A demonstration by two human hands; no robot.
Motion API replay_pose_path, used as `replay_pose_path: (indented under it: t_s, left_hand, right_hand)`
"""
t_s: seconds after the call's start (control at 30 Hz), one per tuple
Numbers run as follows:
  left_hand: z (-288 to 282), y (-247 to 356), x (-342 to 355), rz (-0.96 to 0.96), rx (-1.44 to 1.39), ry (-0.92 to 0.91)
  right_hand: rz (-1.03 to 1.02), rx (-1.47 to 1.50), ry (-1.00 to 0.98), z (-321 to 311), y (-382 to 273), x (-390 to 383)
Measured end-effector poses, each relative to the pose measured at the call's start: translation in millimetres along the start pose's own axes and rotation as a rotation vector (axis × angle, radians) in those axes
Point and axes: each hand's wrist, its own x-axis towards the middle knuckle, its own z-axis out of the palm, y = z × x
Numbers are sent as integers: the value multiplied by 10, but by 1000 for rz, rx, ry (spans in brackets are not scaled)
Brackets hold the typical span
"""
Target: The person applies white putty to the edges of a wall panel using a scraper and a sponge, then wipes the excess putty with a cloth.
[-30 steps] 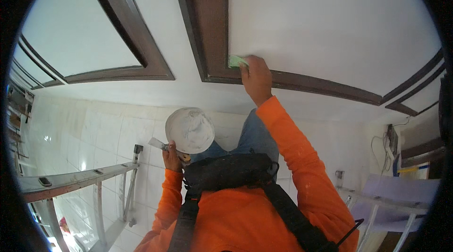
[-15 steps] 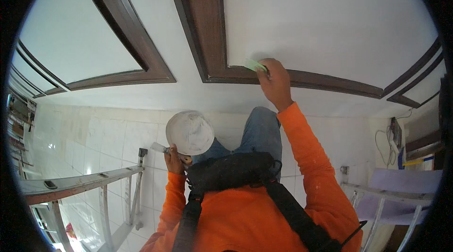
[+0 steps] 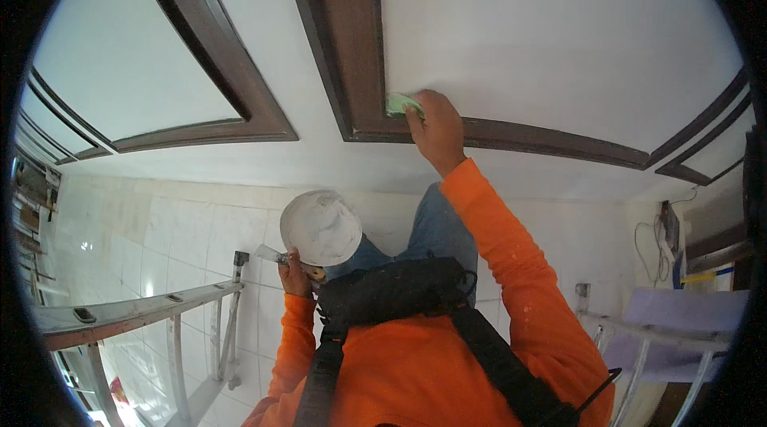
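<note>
Pad (image 3: 399, 103), green, pressed under right hand (image 3: 435, 130) fingertips against brown trim (image 3: 551, 142); left hand (image 3: 295, 272) well below, gripping scraper (image 3: 272, 254).

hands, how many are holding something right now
2. The right hand presses a green pad against the brown trim; the left hand holds a scraper beside the white tub.

A small green pad (image 3: 397, 103) was pressed flat against the dark brown trim (image 3: 511, 136), at the edge of a white panel (image 3: 551, 35). A putty knife (image 3: 272, 254) with a pale blade was held level beside a white tub (image 3: 321, 227).
</note>
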Motion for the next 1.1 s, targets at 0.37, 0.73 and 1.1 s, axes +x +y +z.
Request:
replay_pose_path:
  t_s: [0.37, 0.73, 1.1]
  left_hand:
    - [95, 64, 35, 145, 49, 15]
    - [242, 167, -36, 34, -142, 49]
    - [35, -55, 43, 59, -123, 91]
  right_hand:
    - [21, 233, -73, -636, -107, -67]
    - [-274, -54, -332, -367, -153, 295]
    - [-218, -194, -426, -220, -223, 289]
